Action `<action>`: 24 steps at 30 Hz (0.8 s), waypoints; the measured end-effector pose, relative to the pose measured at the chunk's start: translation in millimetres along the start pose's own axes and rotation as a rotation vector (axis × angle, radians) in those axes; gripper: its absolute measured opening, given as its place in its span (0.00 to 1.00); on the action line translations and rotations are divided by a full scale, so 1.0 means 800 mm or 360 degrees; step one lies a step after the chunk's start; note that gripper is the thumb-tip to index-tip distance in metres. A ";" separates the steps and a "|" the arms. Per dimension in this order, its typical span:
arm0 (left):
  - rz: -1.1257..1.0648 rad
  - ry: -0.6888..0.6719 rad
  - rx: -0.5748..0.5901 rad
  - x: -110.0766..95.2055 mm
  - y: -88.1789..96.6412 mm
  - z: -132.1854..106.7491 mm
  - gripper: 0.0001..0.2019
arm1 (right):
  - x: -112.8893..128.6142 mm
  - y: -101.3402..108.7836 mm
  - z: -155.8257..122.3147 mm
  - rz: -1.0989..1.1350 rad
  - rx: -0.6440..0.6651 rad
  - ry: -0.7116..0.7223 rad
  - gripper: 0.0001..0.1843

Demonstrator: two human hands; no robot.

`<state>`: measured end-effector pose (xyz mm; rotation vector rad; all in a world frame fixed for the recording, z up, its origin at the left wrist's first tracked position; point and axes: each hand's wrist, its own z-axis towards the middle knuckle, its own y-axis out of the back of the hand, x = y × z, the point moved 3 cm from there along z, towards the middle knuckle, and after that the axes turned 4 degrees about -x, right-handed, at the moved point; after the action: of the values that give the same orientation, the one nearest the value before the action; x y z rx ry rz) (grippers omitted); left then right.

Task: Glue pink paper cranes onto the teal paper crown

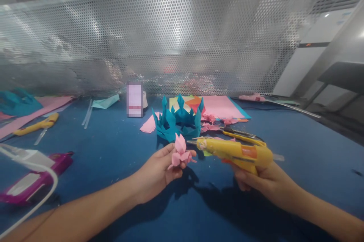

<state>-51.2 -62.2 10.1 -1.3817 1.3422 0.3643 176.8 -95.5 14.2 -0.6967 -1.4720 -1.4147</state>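
Between the fingers of my left hand [162,172] is a pink folded paper flower [180,154], its petals pointing up and outward. My right hand [263,179] grips a yellow hot glue gun [233,150] by its handle. The gun's nozzle points left and is close to the flower; I cannot tell whether they touch. A clear glue stick pokes out of the gun's back end. Just behind the flower, a teal folded paper crown [178,124] with pointed tips stands upright on the blue table [119,211].
Beyond the crown lie pink paper sheets [217,106] and several pink folded pieces [210,119]. A yellow utility knife [244,137] rests behind the glue gun. At left are another yellow glue gun [38,124], a magenta device [36,181] and a white cable [52,174]. A perforated metal screen [170,37] backs the table.
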 end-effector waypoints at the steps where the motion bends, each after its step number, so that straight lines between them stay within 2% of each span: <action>1: -0.0012 0.0007 0.0004 0.000 0.000 -0.001 0.09 | -0.001 0.000 0.000 -0.0014 -0.0003 -0.0003 0.23; 7: -0.0076 -0.0007 0.0033 -0.003 -0.004 -0.003 0.07 | 0.002 -0.003 0.000 -0.0068 0.0021 -0.0011 0.25; 11: -0.0182 -0.0014 0.0120 -0.002 -0.006 -0.003 0.07 | 0.001 -0.004 0.000 -0.0020 0.0016 -0.0050 0.24; 16: -0.0139 0.0034 0.0119 0.000 -0.005 -0.001 0.13 | 0.004 -0.004 0.002 0.0025 0.0000 -0.0072 0.26; 19: -0.0096 0.0009 0.0106 0.000 -0.002 0.000 0.13 | -0.002 -0.006 0.002 0.0073 0.0009 -0.0112 0.26; 24: -0.0096 -0.0062 0.0148 -0.001 0.005 0.000 0.10 | -0.014 -0.009 0.002 0.0097 -0.0009 -0.0035 0.23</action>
<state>-54.8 -61.2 8.8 -1.3280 1.2672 0.2836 174.1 -92.9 1.2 -0.7564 -1.4523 -1.3694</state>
